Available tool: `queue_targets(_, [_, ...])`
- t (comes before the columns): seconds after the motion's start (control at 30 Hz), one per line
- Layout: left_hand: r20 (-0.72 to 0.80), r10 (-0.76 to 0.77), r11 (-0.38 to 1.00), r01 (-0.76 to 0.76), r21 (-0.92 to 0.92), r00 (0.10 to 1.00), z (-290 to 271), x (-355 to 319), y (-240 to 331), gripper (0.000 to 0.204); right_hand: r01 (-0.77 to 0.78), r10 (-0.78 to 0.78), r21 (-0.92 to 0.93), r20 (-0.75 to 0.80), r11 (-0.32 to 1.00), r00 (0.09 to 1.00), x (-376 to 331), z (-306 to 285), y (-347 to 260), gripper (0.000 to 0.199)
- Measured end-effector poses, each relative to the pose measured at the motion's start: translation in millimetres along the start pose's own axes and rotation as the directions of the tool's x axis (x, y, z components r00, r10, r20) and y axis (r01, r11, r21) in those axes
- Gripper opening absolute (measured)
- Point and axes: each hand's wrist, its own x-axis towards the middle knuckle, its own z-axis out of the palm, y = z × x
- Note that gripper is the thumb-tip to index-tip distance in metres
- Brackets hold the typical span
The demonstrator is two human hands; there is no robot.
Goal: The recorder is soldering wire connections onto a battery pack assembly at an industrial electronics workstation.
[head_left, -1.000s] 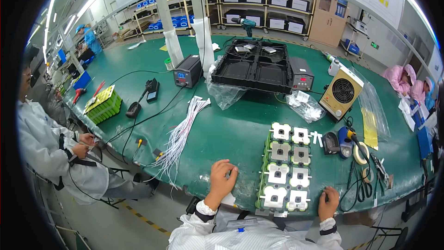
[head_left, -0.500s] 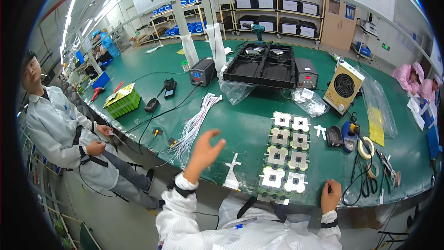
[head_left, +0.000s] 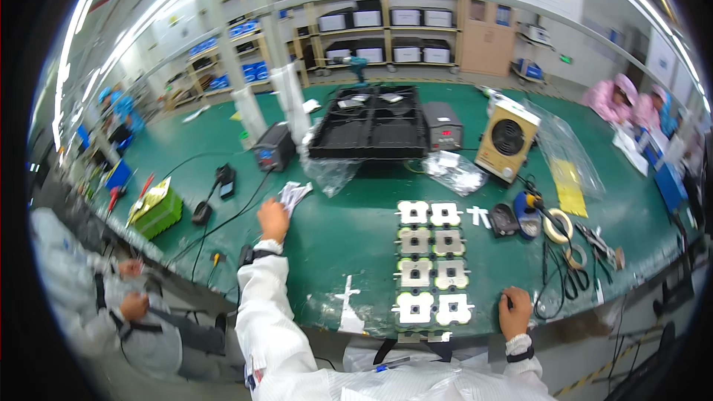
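Picking up wires (head_left: 295,194): left hand (head_left: 272,218) closing fingers on the bundle; right hand (head_left: 514,312) curled, resting on worktop (head_left: 349,230) beside plates (head_left: 432,263). Next, probably a firm lift.

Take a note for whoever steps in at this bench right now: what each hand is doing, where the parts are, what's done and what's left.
Left hand: stretched out to the left, grip closed on the bundle of white wires.
Right hand: resting on the green bench near its front edge, holding nothing I can make out.
Parts: green frame with white and grey plates lies flat in front centre, two columns of four. One loose white piece lies to its right.
Done: all eight plates sit in the frame.
Left: no wires show on the frame.
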Motion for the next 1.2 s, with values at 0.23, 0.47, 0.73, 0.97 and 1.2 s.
queue_targets(0.23, [-0.023,0.042,0.988,-0.045,-0.146,0.999,24.5,2.1,-27.9,0.013,0.027,-0.027,-0.029,-0.019,0.999,0.999,4.7,-3.6,-3.8,0.007])
queue_targets(0.47, [-0.278,-0.192,0.713,-0.061,-0.698,0.941,30.2,48.4,-60.7,0.024,0.022,-0.025,-0.082,-0.032,0.996,0.999,-1.0,-5.6,3.4,0.012])
queue_targets(0.73, [-0.358,-0.137,0.844,-0.08,-0.53,0.924,-153.2,-32.7,45.5,0.029,0.065,-0.065,-0.021,0.004,0.998,0.998,1.7,-5.7,8.1,0.012])
queue_targets(0.97, [-0.474,0.666,0.557,-0.806,-0.198,0.576,-298.7,-113.7,181.0,0.014,-0.158,0.229,0.372,-0.153,0.915,0.961,26.0,-74.6,-60.7,0.019])
queue_targets(1.2, [-0.286,0.946,0.104,-0.98,-0.173,0.15,-341.2,-142.4,259.9,0.015,0.405,-0.374,0.572,-0.178,0.713,0.91,35.2,-130.0,-183.1,0.014])
